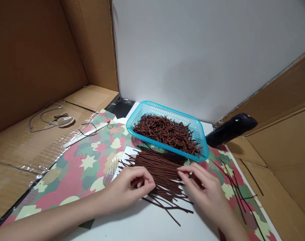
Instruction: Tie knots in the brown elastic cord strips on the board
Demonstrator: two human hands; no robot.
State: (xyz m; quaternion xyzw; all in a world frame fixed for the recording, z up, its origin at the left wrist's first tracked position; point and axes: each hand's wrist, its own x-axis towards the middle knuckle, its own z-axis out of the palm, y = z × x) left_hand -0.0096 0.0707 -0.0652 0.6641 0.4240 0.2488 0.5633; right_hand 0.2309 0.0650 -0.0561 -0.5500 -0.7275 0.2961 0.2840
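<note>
Thin dark brown cords lie side by side in a wide bundle on a white board. At the bundle's left side is my left hand, thumb and index fingertip pressed together over the cords. On the right, my right hand has its thumb and fingers pinched by the cord ends. Whatever sits between the fingertips of either hand is too small to make out. Just behind the bundle stands a blue plastic basket, holding a heap of short, knotted-looking brown cord pieces.
A black handle-like object juts out right of the basket. Loose cords lie at the right on the patterned sheet. To the left are a white strip, a small beige tagged item and grey wire. Cardboard walls flank a white panel.
</note>
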